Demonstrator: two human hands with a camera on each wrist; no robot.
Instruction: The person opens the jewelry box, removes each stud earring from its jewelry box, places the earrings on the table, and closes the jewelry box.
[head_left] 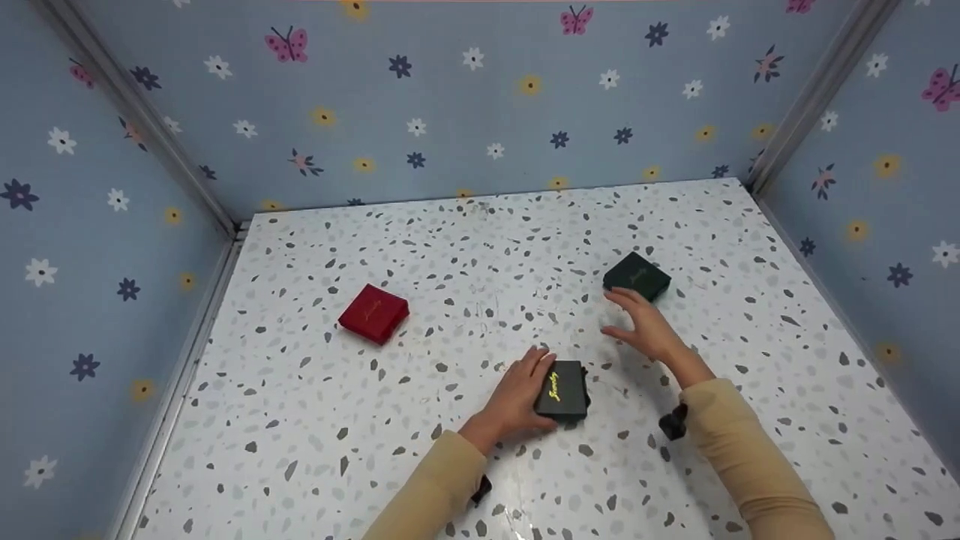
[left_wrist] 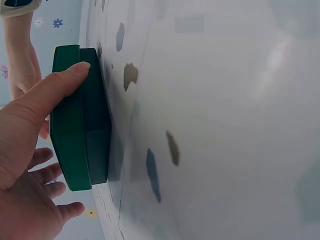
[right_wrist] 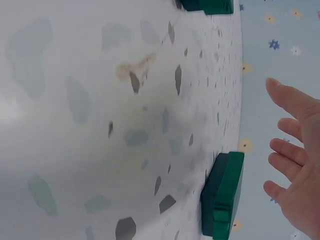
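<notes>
Two tan sleeves (head_left: pixel 431 491) come in at the lower edge of the head view. Left hand (head_left: pixel 514 397) brackets the gold-lettered green box (head_left: pixel 568 390) at the near middle of the speckled tabletop (head_left: pixel 450 247); thumb lies against the box's side, but cannot tell whether the fingers close on it. Right hand (head_left: pixel 649 330) holds nothing, thumb and fingers wide apart, near the second green box (head_left: pixel 637 274). Red box (head_left: pixel 375 313) lies well apart, toward the left.

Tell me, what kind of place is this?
Maybe a walled-in work booth: flowery blue panels stand on three sides of a speckled white tabletop, and metal strips run up the corners.
</notes>
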